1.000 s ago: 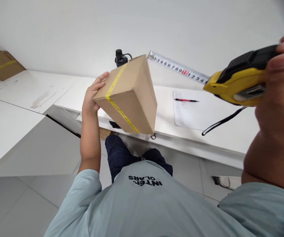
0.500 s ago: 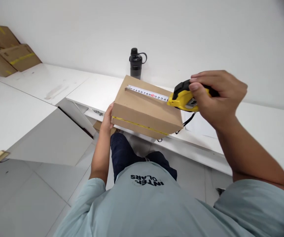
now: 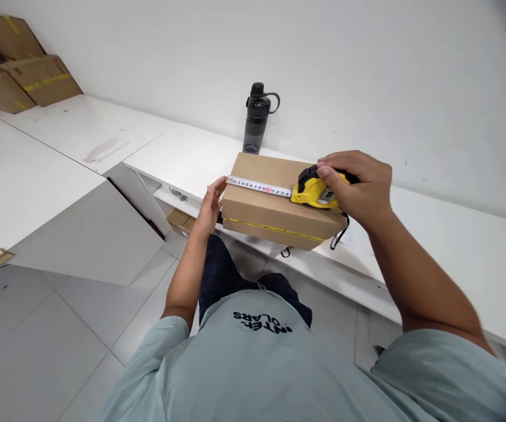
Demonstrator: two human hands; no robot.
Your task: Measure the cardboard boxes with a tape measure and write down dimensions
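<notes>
A brown cardboard box (image 3: pixel 274 208) with yellow tape lies flat on the white desk (image 3: pixel 433 234) near its front edge. My right hand (image 3: pixel 356 187) is closed on a yellow and black tape measure (image 3: pixel 314 189) resting on the box's top right. Its white blade (image 3: pixel 257 186) stretches left across the lid to the box's left edge. My left hand (image 3: pixel 211 205) presses flat against the box's left side, fingers together, by the blade's hook. A black wrist strap (image 3: pixel 338 237) dangles off the box's right front.
A dark water bottle (image 3: pixel 255 117) stands behind the box by the wall. More white desks (image 3: pixel 60 135) run off to the left, with several cardboard boxes (image 3: pixel 20 82) stacked at the far left corner. Grey tiled floor lies below.
The box went from tilted up in my left hand to lying flat on the desk. My right hand brought the tape measure down onto its lid, blade across the top.
</notes>
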